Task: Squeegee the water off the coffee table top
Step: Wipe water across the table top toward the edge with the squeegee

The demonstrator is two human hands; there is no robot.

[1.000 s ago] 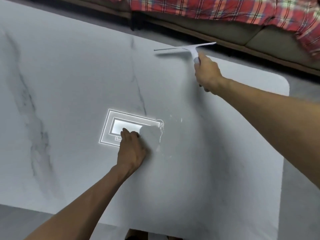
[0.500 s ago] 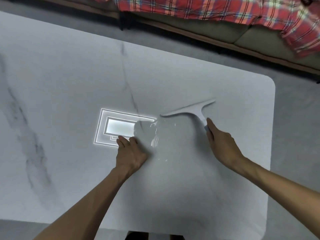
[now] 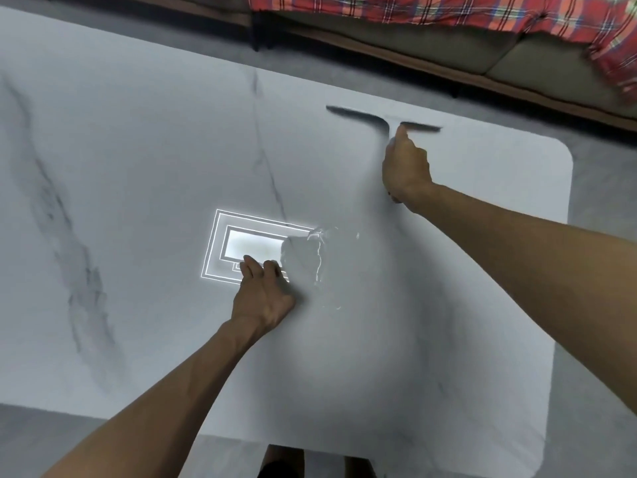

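Grey veins run down the left part of the white marble bench [image 3: 138, 167]. Near its middle the left hand [image 3: 263, 298] rests on the top with its fingers spread and only lightly bent. Its grip is loose and holds nothing. The fingertips lie on the near edge of a bright rectangular reflection [image 3: 248, 243] of a light. Just right of that hand a thin puddle of water [image 3: 319, 260] glints on the surface.

Farther back and to the right is the squeegee [image 3: 358, 115], close to the far edge. Its blade is a blurred dark bar running crosswise, so it may be touching the top or just above it. The right hand [image 3: 406, 167] sits directly on the near side of the blade. Its grip is closed round the handle, which the fingers hide. The water lies well apart from the blade, nearer the person.

Beyond the bench stands a sofa [image 3: 517, 60] with a red plaid blanket [image 3: 448, 8].
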